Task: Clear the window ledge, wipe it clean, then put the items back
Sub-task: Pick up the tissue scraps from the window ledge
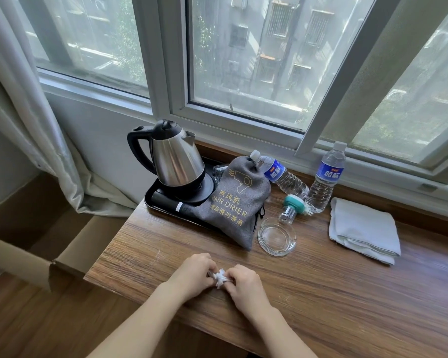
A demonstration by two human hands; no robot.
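On the wooden window ledge (321, 293) stand a steel kettle (175, 157) on a black tray (153, 202), a grey hair-drier bag (234, 202), a lying water bottle (282, 174), an upright water bottle (325, 177), a glass ashtray (277, 236), a small teal-capped device (291, 205) and a folded white cloth (364, 228). Near the ledge's front edge my left hand (194, 273) and my right hand (243, 282) meet. Both pinch a small crumpled white scrap (220, 277) between their fingertips.
An open cardboard box (70, 244) stands on the floor left of the ledge. A grey curtain (36, 125) hangs at the left. The window frame (243, 125) runs right behind the items. A glass lies partly hidden behind the bag.
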